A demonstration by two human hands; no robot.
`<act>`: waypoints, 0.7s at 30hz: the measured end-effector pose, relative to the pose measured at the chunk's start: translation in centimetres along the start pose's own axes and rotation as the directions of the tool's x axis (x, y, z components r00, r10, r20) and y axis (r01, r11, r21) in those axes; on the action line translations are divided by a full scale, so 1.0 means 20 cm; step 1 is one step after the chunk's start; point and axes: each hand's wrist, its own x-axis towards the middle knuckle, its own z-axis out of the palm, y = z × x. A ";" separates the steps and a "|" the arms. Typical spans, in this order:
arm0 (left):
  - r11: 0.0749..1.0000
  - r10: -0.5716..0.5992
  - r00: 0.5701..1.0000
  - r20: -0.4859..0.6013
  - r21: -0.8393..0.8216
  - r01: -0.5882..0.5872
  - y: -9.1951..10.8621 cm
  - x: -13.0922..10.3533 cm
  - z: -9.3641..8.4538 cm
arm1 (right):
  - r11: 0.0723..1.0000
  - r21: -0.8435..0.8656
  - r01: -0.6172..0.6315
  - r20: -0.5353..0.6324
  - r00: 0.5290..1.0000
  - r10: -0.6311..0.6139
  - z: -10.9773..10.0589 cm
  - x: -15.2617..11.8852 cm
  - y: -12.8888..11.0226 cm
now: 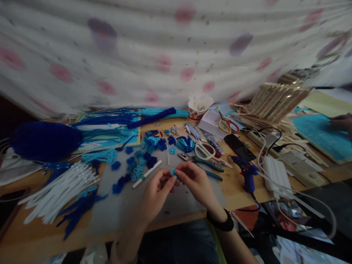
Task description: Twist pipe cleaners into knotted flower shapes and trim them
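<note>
Between the fingertips of both hands is a small light-blue piece (173, 172), its exact shape too small to make out. My left hand (161, 189) pinches it from the left and my right hand (194, 179), with a black band at the wrist, from the right. Both hover over a grey mat (181, 203). Left of them lies a white marker (147, 174) with a green band. Dark-blue and light-blue pipe-cleaner flowers (137, 172) are strewn beyond it. Teal-handled pliers (210, 168) and white-handled scissors (205, 149) rest just past my right hand.
White stems (60, 192) and a dark-blue fluffy bundle (45, 141) lie left. Farther right are a blue glue gun (247, 174) with cords, a white power strip (277, 176) and wooden sticks (275, 101). A paper cup (196, 112) stands behind. Another person's hand (342, 123) shows far right.
</note>
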 end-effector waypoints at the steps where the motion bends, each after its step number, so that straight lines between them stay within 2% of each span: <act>1: 1.000 0.004 1.000 -0.027 0.010 -0.003 -0.02 0.00 0.01 | 0.999 -0.041 0.012 -0.025 1.000 -0.013 0.01 -0.01 0.01; 3: 0.999 0.019 0.997 -0.081 0.031 -0.017 -0.06 0.01 0.03 | 0.993 -0.114 0.029 -0.062 0.997 -0.036 0.03 -0.03 0.04; 6: 0.999 0.021 0.989 -0.149 0.043 -0.015 -0.12 0.00 0.06 | 0.982 -0.184 0.049 -0.053 0.997 -0.060 0.05 -0.06 0.08; 9: 0.997 0.040 0.986 -0.163 0.078 -0.027 -0.15 -0.02 0.07 | 0.979 -0.193 0.059 -0.074 0.994 -0.075 0.05 -0.09 0.10; 12: 0.996 0.072 0.984 -0.161 0.057 -0.063 -0.16 -0.04 0.09 | 0.994 -0.096 0.047 -0.142 0.988 -0.061 0.06 -0.10 0.10; 15: 0.995 0.098 0.971 -0.220 0.016 -0.096 -0.16 -0.04 0.12 | 0.998 0.064 0.008 -0.190 0.982 0.004 0.07 -0.11 0.09; 18: 0.995 0.091 0.964 -0.250 -0.024 -0.100 -0.17 -0.04 0.14 | 0.984 0.176 -0.031 -0.202 0.977 0.067 0.09 -0.11 0.09; 21: 0.997 0.068 0.971 -0.228 -0.016 -0.073 -0.16 -0.04 0.13 | 0.981 0.191 -0.043 -0.185 0.980 0.079 0.09 -0.11 0.08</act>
